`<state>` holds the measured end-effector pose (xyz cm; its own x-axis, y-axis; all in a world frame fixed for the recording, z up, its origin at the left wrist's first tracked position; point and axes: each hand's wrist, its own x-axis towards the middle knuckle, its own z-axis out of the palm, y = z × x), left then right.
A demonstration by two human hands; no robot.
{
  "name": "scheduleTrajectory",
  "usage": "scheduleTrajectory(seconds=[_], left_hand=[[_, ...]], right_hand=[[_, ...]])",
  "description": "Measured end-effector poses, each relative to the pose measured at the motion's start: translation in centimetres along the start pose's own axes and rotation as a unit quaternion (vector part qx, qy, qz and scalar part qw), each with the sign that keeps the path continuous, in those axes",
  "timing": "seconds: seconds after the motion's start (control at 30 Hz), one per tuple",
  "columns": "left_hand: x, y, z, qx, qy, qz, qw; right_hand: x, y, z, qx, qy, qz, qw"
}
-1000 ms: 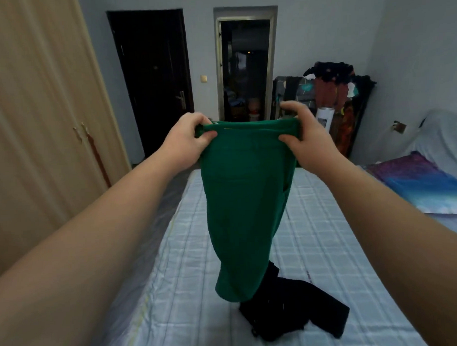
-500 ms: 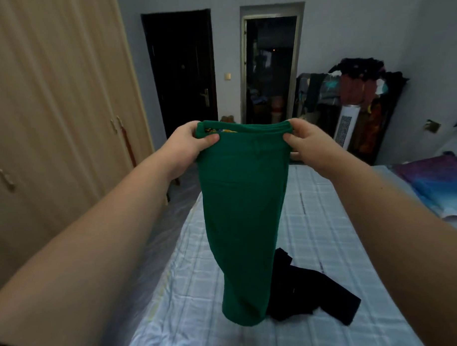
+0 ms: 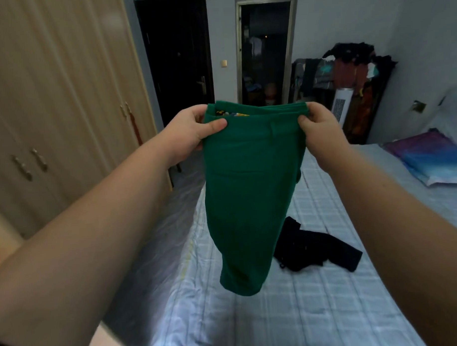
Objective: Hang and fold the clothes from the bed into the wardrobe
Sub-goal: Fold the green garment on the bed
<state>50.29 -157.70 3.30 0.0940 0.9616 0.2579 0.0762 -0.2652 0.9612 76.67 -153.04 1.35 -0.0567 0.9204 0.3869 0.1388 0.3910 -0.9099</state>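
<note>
Now both arms reach forward over the bed (image 3: pixel 317 312), and between them hangs a pair of green shorts (image 3: pixel 251 192), folded lengthwise so the legs lie one on the other. The left hand (image 3: pixel 192 134) pinches the left end of the waistband, its thumb lying across the front of the cloth and its fingers (image 3: pixel 197 112) curled behind. The right hand (image 3: pixel 321 128) pinches the other end in the same way, thumb in front, fingers wrapped over the top edge. The waistband is stretched fairly level between the two hands, and a small coloured label shows inside it near the left hand. The shorts hang free above the bed, their lower hem clear of the checked sheet.

On the bed, just right of the hanging hem and partly behind it, lies a crumpled black garment (image 3: pixel 315 247). Toward the head of the bed, at the far right, rests a pillow (image 3: pixel 434 160) in purple and blue. Left of the bed stands the wardrobe (image 3: pixel 51 101), its pale wooden doors closed. Beyond the bed's far end, a rack (image 3: pixel 348 70) heaped with dark clothes stands against the wall.
</note>
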Motion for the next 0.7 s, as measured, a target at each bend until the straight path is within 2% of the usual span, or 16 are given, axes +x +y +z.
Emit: scheduleTrajectory(seconds=[0.2,0.3,0.37,0.5,0.6,0.7], left_hand=[[-2.9,-0.3,-1.3,-0.084,-0.049,-0.009,0.995],[-2.7,-0.9,-1.9,-0.067,-0.05,-0.015,0.996],[-1.6,-2.5,-2.0,-0.036,-0.021,-0.031,0.999],[2.5,-9.1,-2.7,0.01,0.023,-0.093,0.995],[6.4,-15.4,-3.3,0.06,0.049,-0.145,0.986],[10.5,-22.6,-3.9,0.065,0.071,-0.196,0.976]], right_hand=[[-3.3,-1.6,1.1,0.049,0.017,0.039,0.998],[-3.1,-1.2,1.5,0.052,0.019,0.055,0.997],[-2.2,0.3,2.3,0.045,0.016,0.077,0.996],[1.6,7.2,4.4,0.012,-0.006,0.151,0.989],[5.0,14.7,6.1,-0.024,-0.031,0.196,0.98],[8.8,22.7,8.1,-0.047,-0.057,0.23,0.97]])
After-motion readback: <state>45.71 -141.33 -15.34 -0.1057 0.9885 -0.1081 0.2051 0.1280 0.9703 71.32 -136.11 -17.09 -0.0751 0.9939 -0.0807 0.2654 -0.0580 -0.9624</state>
